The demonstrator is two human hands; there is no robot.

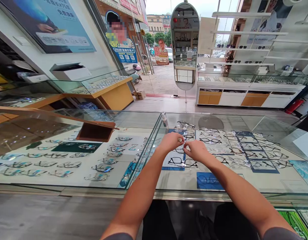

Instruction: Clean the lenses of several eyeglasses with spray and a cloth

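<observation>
The left hand (170, 142) and right hand (195, 150) have curled fingers, nearly meeting; what they grip, I cannot tell. Eyeglasses (210, 140) at the counter (178, 194) are partly hidden.

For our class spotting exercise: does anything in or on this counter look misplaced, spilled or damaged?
Nothing stands out. The eyeglasses lie in loose rows inside the glass case, a white bottle stands near its far edge, and no spill or damage shows. Detail between the left hand and right hand is too small to judge.
</observation>
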